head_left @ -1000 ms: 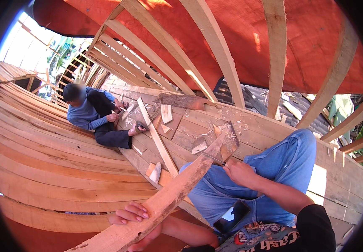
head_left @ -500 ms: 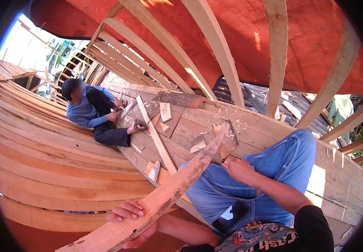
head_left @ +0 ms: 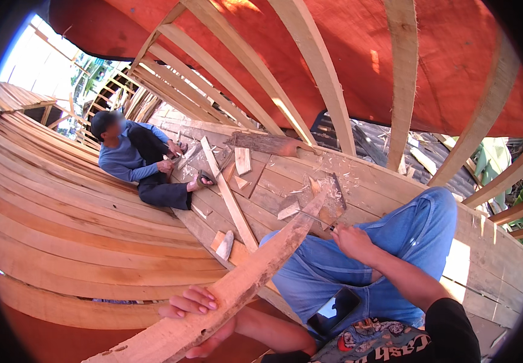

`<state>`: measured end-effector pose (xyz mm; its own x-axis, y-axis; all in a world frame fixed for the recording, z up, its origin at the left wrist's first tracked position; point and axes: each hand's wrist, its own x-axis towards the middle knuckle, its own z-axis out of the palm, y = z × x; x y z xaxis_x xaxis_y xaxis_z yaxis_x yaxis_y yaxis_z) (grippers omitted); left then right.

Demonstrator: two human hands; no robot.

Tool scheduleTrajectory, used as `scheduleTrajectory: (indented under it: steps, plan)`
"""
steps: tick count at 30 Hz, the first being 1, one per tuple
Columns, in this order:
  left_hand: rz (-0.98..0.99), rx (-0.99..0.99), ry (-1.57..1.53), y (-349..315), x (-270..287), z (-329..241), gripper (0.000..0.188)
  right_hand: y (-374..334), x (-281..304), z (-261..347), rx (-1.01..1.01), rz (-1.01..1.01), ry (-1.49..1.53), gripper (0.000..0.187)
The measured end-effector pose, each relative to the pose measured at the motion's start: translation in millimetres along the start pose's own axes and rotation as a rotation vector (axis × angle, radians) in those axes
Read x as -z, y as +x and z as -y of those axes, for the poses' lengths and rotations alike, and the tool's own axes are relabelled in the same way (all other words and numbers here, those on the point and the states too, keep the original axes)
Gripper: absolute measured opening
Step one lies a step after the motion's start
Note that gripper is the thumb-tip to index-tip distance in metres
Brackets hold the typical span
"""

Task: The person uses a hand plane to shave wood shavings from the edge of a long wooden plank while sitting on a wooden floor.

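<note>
A long wooden plank [head_left: 252,270] slants from the lower left up over my lap, its far end narrowing to a tip. My left hand [head_left: 196,308] grips its near part, fingers over the upper face and thumb underneath. A dark, rough patch runs along its right edge near the tip. In my right hand [head_left: 353,242] is a thin-bladed knife [head_left: 316,218], its dark handle mostly hidden by my fingers. The blade points left, lying across the plank near the narrow end; whether it touches the wood I cannot tell.
Wood offcuts [head_left: 287,210] and shavings litter the plank floor [head_left: 273,181]. A narrow board [head_left: 228,193] lies ahead. Another person [head_left: 131,154] sits at the far left, working with their hands. Curved ribs [head_left: 319,72] rise before a red tarp. A phone [head_left: 334,311] rests on my lap.
My right hand and the knife have shifted slightly to the right. The plank and my left hand have also moved a little right in the view.
</note>
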<state>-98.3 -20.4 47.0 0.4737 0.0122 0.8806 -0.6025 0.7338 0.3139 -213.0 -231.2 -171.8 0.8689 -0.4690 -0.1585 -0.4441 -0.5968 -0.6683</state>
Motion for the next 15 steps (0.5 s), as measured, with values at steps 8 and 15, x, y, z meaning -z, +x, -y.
scheduleTrajectory:
  steps: [8, 15]
  plan:
    - [-0.036, 0.001, -0.034, -1, 5, 1, 0.065, -4, -11, 7, 0.062, -0.025, 0.002, 0.037]
    - [-0.091, -0.012, 0.027, 2, 6, -1, 0.065, -8, 0, 23, 0.061, -0.005, -0.016, 0.035]
